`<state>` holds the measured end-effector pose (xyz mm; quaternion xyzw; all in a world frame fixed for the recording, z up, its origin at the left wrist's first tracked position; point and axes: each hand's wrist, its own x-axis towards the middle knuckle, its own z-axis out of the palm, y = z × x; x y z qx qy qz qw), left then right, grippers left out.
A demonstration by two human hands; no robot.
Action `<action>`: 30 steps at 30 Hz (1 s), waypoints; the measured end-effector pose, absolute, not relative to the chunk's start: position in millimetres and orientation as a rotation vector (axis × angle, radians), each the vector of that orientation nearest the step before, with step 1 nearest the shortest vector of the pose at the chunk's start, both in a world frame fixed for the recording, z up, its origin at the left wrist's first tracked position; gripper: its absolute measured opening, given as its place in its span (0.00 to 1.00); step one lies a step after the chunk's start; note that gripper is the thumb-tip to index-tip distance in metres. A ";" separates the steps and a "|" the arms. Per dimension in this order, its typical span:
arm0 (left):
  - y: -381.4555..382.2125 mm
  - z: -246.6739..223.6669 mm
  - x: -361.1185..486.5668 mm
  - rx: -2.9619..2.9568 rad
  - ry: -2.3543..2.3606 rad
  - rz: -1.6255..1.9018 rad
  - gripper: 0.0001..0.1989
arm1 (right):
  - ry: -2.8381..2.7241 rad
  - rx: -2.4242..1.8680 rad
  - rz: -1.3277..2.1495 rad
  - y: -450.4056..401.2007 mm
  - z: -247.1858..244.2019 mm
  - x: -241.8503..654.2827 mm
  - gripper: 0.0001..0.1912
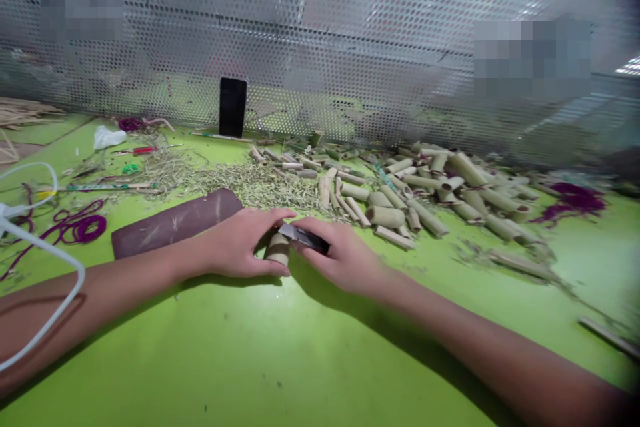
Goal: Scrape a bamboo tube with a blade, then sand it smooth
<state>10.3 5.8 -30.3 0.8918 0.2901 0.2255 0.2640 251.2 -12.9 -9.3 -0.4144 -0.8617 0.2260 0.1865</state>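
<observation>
Near the middle of the green table (240,347), my left hand (245,243) grips a short bamboo tube (277,249) between thumb and fingers. My right hand (345,257) is closed on a knife (313,239) with a dark handle. Its blade points left and lies at the tube's upper end, close to my left fingertips. Under and behind my left wrist lies a brown sheet (175,220) with pale scratches.
Bamboo pieces (430,187) are heaped at the back right, with shavings (240,180) beside them. A phone (233,107) stands against the perforated metal screen (320,33). Purple cord (87,227) and a white cable (65,257) are at the left.
</observation>
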 end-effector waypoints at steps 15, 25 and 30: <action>8.6 -36.8 9.3 2.459 0.743 0.617 0.40 | -2.431 -1.210 0.724 -11.4 -11.2 251.4 0.09; 11.3 -41.0 7.4 2.501 0.743 0.603 0.41 | -2.521 -1.301 0.582 -12.5 -13.9 250.8 0.08; 10.1 -36.8 6.7 2.493 0.780 0.557 0.41 | -2.544 -1.299 0.555 -13.0 -14.3 251.2 0.08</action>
